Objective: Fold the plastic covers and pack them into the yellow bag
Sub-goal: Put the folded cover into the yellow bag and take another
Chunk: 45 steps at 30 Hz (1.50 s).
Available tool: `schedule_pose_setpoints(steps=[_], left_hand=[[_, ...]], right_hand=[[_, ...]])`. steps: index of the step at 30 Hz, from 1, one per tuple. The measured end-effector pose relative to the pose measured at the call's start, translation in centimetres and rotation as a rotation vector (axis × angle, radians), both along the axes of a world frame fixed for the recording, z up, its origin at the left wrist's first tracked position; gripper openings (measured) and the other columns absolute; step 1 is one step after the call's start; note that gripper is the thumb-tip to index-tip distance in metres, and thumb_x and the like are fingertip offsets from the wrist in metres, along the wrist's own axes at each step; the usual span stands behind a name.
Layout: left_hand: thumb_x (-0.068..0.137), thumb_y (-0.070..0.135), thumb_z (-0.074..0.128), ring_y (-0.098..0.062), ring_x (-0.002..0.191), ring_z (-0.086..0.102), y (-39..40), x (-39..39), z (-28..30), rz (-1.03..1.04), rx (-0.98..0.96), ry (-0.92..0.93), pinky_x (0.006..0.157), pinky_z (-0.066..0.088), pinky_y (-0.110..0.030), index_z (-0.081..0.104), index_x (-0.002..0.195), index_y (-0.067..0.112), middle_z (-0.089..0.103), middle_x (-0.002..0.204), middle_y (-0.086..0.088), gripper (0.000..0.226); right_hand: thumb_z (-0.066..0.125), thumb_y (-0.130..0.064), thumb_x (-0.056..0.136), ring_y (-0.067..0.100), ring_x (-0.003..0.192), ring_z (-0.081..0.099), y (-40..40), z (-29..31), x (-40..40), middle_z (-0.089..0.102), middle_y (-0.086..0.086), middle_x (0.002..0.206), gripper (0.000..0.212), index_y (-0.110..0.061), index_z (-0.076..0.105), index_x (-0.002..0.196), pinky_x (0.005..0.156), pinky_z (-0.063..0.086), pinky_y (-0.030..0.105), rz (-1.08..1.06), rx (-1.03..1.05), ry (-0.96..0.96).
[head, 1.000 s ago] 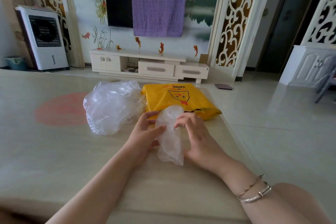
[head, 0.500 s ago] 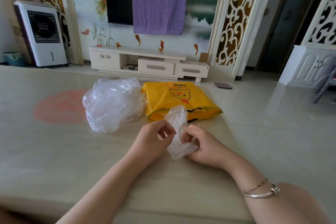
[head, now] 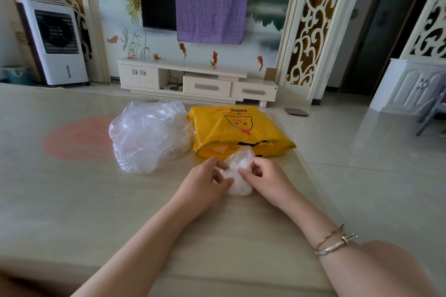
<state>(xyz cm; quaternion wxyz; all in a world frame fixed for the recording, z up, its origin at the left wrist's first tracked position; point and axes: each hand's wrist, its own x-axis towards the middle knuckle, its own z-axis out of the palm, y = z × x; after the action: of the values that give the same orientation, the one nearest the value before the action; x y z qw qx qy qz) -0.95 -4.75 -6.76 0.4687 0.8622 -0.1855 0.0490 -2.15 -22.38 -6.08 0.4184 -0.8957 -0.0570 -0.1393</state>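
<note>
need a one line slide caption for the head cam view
Both hands, left hand and right hand, pinch a small plastic cover on the table before the yellow bag.

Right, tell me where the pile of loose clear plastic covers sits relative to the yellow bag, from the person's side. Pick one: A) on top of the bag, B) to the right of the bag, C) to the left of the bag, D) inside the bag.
C: the pile of clear plastic covers lies on the table just left of the yellow bag, their edges meeting, with nothing resting on top of the bag.
</note>
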Motion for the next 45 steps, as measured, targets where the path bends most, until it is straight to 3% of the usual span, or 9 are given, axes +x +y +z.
schedule_pose_setpoints(steps=[5,10,17,20,25,29,35,40,45], left_hand=[[0.088,0.023,0.066,-0.006,0.061,0.052,0.0,0.0,0.0,0.006,-0.01,0.017,0.062,0.041,-0.025,0.056,0.102,0.028,0.064,0.072,0.01,0.018],[0.087,0.024,0.067,-0.009,0.063,0.055,0.0,0.1,-0.3,0.004,-0.009,0.035,0.065,0.044,-0.027,0.054,0.106,0.027,0.066,0.074,0.009,0.023],[0.088,0.02,0.066,-0.006,0.058,0.051,0.3,0.2,-0.3,0.0,-0.056,0.023,0.06,0.04,-0.025,0.053,0.112,0.023,0.066,0.072,0.006,0.028],[0.089,0.018,0.066,-0.009,0.056,0.051,0.3,0.2,0.0,0.011,-0.132,0.044,0.059,0.04,-0.022,0.053,0.112,0.02,0.071,0.074,-0.004,0.026],[0.088,0.024,0.067,-0.002,0.049,0.041,0.2,0.0,0.3,-0.005,-0.237,0.025,0.055,0.035,-0.018,0.057,0.109,0.02,0.069,0.077,-0.005,0.023],[0.073,0.051,0.075,-0.002,0.085,0.047,0.3,-0.6,0.1,-0.051,-0.18,-0.087,0.074,0.037,-0.011,0.06,0.109,0.029,0.06,0.102,0.018,0.045],[0.083,0.018,0.073,-0.006,0.074,0.052,0.0,-0.2,0.1,-0.074,-0.162,-0.084,0.07,0.043,-0.018,0.061,0.094,0.03,0.062,0.088,0.011,0.021],[0.09,0.021,0.065,-0.014,0.072,0.058,-0.4,0.6,0.1,0.003,-0.152,0.025,0.065,0.043,-0.025,0.061,0.094,0.019,0.069,0.083,-0.001,0.006],[0.092,0.022,0.059,-0.018,0.084,0.063,-1.3,1.6,0.2,0.163,-0.094,0.162,0.076,0.049,-0.033,0.058,0.093,0.026,0.068,0.091,0.001,0.004]], right_hand=[[0.072,-0.023,0.084,0.01,0.061,0.045,-0.3,-0.1,-0.2,0.049,-0.003,0.069,0.029,-0.019,0.043,0.087,0.056,0.038,0.023,-0.127,-0.068,0.017],[0.063,0.002,0.082,0.005,0.066,0.045,-0.3,0.8,-1.4,0.047,-0.006,0.072,0.03,-0.022,0.045,0.081,0.063,0.038,0.013,0.0,0.026,-0.23],[0.075,-0.031,0.08,0.0,0.113,0.041,-0.5,0.5,-1.9,0.046,-0.028,0.11,0.033,-0.032,0.057,0.108,0.094,0.031,0.007,0.245,-0.265,-0.074],[0.074,-0.039,0.079,0.003,0.107,0.045,-0.5,0.3,-1.7,0.053,-0.02,0.107,0.033,-0.029,0.06,0.106,0.094,0.038,0.02,0.213,-0.338,-0.097],[0.067,-0.021,0.082,0.01,0.092,0.053,-0.2,0.1,-1.6,0.057,-0.012,0.092,0.015,-0.027,0.06,0.094,0.079,0.045,0.025,0.135,-0.323,-0.126],[0.065,-0.019,0.088,0.003,0.083,0.058,-0.6,0.3,-1.7,0.064,-0.012,0.087,0.007,-0.024,0.063,0.093,0.067,0.044,0.019,0.114,-0.138,-0.089],[0.067,-0.024,0.088,0.001,0.084,0.062,-0.6,1.0,-1.6,0.068,-0.013,0.087,0.018,-0.023,0.053,0.1,0.062,0.043,0.012,0.06,0.055,0.042],[0.062,-0.031,0.093,0.012,0.079,0.059,-0.3,0.9,-0.9,0.07,0.008,0.087,0.014,-0.018,0.058,0.096,0.069,0.044,0.026,0.022,0.17,0.111],[0.062,-0.033,0.093,0.012,0.078,0.059,-0.2,0.1,0.8,0.067,-0.001,0.082,0.018,-0.022,0.062,0.079,0.067,0.044,0.025,-0.061,0.127,0.083]])
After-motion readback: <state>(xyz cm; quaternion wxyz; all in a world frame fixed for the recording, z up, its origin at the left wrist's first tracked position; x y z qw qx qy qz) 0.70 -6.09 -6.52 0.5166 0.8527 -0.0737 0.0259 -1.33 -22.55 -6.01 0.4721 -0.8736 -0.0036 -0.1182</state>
